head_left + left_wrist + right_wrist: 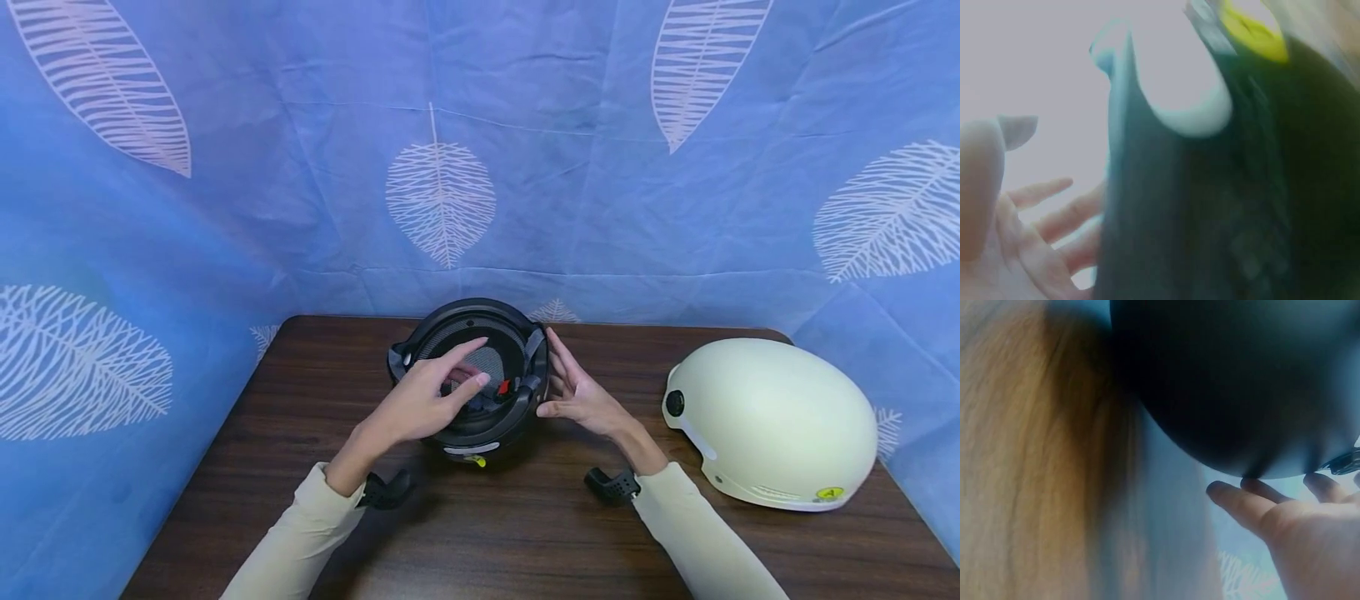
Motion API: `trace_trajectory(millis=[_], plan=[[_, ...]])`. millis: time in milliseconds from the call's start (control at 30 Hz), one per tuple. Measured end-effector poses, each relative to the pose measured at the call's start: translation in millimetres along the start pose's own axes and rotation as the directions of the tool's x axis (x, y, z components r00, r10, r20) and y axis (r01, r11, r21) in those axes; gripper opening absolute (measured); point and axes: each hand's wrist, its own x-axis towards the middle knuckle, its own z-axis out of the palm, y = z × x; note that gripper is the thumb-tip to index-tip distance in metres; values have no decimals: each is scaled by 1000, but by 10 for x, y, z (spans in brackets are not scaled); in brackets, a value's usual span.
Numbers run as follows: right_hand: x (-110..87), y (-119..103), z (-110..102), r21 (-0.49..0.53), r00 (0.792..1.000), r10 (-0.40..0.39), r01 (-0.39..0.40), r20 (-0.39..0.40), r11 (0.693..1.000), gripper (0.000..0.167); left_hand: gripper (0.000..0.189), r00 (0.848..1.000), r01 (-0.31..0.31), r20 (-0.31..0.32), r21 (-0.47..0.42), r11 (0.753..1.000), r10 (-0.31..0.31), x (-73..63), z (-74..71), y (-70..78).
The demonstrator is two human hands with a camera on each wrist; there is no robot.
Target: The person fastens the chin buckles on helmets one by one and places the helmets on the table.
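1. I'm watching the dark helmet [513, 346], upturned at the middle of the frame above the tabletop [525, 533]. Its rounded crown points down, so a one-sided push could make it rock or spin.

2. Over the opening, the left hand [420, 404] has thumb and forefinger spread apart and appears to grip nothing; some of its fingers are hidden, so I can't swear to those. If they dip carelessly, I'd expect them to snag the straps.

3. Right of the helmet, the right hand [581, 400] has its fingers extended and fanned, tips at the shell, nothing clasped. That's light support, I'd say; the smooth curve could slide off those fingertips.

4. There's the red buckle piece [504, 387] among dark straps, inside the opening. A blind tug could twist the webbing or drag the whole helmet along.

5. Back edge next: the helmet sits near the tabletop's far side, upper middle of the frame. A hard shove away could send it into the blue cloth [525, 208].

6. Over at right, the cream helmet [780, 421] stands well apart; only a wide sweep of the right forearm threatens it.
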Motion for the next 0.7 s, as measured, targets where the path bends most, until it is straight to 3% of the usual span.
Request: trace_trajectory(millis=[233, 467, 700], plan=[[43, -67, 97, -73, 999, 26, -28, -25, 997, 108, 68, 996, 80, 36, 16, 997, -81, 133, 192, 299], [69, -132, 162, -141, 997, 38, -47, -65, 989, 106, 71, 989, 143, 51, -32, 989, -141, 198, 309, 396], [93, -220, 250, -165, 996, 44, -57, -81, 985, 104, 69, 994, 108, 15, -27, 994, -108, 228, 338, 417]])
